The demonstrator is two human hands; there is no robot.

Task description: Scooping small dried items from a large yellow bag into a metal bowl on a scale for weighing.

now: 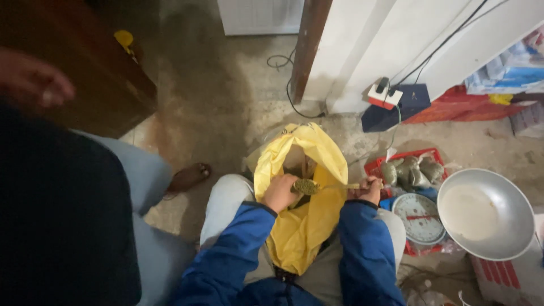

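The yellow plastic bag [303, 226] is the biggest thing here, standing open between the seated person's knees on the concrete floor [226, 102]. It looks soft and slack, with thin crinkly walls that would sag once let go, so I judge it best held at the rim. That is where the left hand [279, 192] is, curled around the near left edge of the mouth and pinching the plastic to keep it open. To the right sits a round metal pan [486, 212], and just beside it a small dial scale [420, 218] on a red crate [408, 161] holding filled clear packets [412, 170]. The right hand [371, 190] is closed around the far end of a spoon [326, 186], which lies level across the bag's mouth. Its bowl is heaped with fine greenish grains [306, 186], loose and light, likely to spill if tipped; a grip well back on the stiff handle suits it.
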